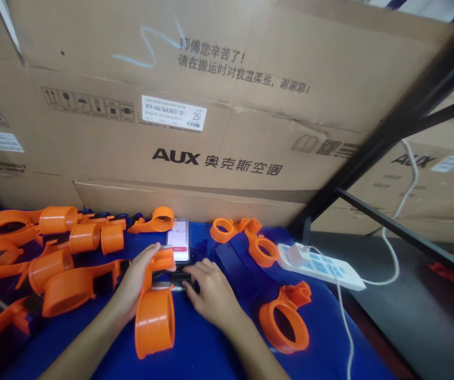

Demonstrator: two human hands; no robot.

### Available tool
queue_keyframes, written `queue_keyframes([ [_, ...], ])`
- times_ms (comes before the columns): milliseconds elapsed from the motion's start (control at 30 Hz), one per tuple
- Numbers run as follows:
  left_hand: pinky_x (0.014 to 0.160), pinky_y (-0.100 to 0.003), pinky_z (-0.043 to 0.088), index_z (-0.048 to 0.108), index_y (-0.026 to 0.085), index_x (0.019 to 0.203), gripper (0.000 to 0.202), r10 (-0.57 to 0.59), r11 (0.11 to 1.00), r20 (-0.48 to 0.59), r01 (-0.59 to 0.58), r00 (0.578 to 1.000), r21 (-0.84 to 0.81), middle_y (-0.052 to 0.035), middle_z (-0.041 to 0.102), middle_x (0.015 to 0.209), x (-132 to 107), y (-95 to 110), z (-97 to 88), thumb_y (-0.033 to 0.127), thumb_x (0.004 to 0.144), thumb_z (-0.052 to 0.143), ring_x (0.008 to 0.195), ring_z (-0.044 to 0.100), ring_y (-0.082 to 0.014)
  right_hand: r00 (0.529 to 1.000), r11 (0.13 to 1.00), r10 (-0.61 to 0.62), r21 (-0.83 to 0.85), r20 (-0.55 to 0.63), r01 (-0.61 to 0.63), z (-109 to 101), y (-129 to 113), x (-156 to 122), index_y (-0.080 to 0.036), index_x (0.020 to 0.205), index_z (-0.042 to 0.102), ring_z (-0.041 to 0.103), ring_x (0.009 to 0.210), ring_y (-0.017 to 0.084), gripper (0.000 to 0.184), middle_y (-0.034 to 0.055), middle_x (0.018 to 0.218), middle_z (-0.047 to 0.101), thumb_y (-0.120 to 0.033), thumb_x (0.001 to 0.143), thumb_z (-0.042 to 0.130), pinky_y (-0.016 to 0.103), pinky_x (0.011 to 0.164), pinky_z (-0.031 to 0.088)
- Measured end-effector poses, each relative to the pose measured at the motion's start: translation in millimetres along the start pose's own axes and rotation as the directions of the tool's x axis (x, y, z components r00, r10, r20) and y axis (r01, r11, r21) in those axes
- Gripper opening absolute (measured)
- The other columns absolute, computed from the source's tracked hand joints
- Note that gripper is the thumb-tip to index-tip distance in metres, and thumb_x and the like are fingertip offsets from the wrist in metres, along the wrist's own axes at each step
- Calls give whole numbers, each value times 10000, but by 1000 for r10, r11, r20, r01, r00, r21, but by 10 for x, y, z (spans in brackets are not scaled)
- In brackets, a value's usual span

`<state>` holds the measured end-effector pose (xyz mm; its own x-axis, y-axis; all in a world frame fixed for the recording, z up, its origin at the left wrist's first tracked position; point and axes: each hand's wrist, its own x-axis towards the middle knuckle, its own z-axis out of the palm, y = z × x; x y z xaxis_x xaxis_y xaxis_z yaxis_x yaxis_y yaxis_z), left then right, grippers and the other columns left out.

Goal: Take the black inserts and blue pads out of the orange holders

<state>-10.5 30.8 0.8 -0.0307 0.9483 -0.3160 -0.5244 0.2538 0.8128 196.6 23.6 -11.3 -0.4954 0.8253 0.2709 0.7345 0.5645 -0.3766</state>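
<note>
Between my hands, my right hand (213, 290) pinches a black bit (178, 276); my left hand (135, 277) grips an orange holder (153, 319), likely steadying it.

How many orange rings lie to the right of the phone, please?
3: one ring near the carton, a second ring beside the power strip, a third ring nearest the camera.

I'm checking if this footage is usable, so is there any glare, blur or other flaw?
Head view: small highlights on the held orange piece in the left hand; same view: a pixelated patch over the phone; same view: central AUX lettering readable, but the lower-left orange piece looks softer.
</note>
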Motion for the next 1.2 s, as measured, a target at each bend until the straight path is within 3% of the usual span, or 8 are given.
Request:
queue_keyframes([
  [67,624,-326,584,713,187,1120,432,-5,998,-24,6,1000,56,-46,777,869,15,-53,15,476,809,793,812,743,-259,1000,1000,8,-11,4,-8,10,-7,3,-222,1079,708,626,913,231,156,72,982,729,-191,935,658,356,829,474],
  [267,668,-282,555,691,191,856,341,194,968,41,-198,980,153,-17,710,636,116,-95,-12,532,863,716,671,700,-202,1000,1000,12,-22,-18,-12,10,2,-2,-226,1064,704,619,886,233,167,65,960,730,-170,911,669,349,785,459],
  [467,484,-247,432,642,189,865,376,215,947,108,-234,971,221,-17,696,582,176,-97,-30,563,908,640,405,526,-122,998,998,49,-31,-30,-49,-44,3,-25,-218,1060,690,600,846,234,202,56,909,711,-144,873,683,364,783,457],
  [633,545,-224,448,596,206,849,323,237,943,105,-254,966,213,16,616,478,145,-44,-21,518,923,642,486,606,-149,997,999,49,9,-60,-49,-73,-22,-30,-214,1058,681,601,856,234,170,61,927,700,-155,900,660,369,781,470],
  [800,579,-212,473,597,204,853,310,248,942,116,-267,962,205,15,619,498,103,22,-20,503,922,641,514,594,-137,996,997,33,65,-87,-27,-90,-26,-30,-212,1124,686,606,881,248,206,68,934,696,-176,923,657,404,834,493],
  [1033,406,-195,350,611,205,1046,378,262,931,229,-308,938,197,32,643,604,15,-96,34,569,950,573,383,466,-84,974,919,8,387,-227,82,-151,-140,-20,-246,1255,652,636,915,226,241,56,976,707,-243,1039,546,383,858,509],
  [1133,374,-200,294,587,224,1136,411,190,916,364,-298,912,269,45,608,638,-52,-183,54,596,993,486,363,426,-75,960,852,75,517,-271,79,-151,-196,-22,-260,1299,636,629,872,202,271,44,973,692,-267,1038,563,339,791,512],
  [1200,374,-203,270,564,246,1179,392,127,897,419,-285,899,339,37,616,739,-91,-225,65,586,997,495,379,402,-62,949,826,123,560,-289,63,-155,-218,-21,-254,1211,682,616,836,192,209,40,953,682,-278,1018,607,322,754,500],
])
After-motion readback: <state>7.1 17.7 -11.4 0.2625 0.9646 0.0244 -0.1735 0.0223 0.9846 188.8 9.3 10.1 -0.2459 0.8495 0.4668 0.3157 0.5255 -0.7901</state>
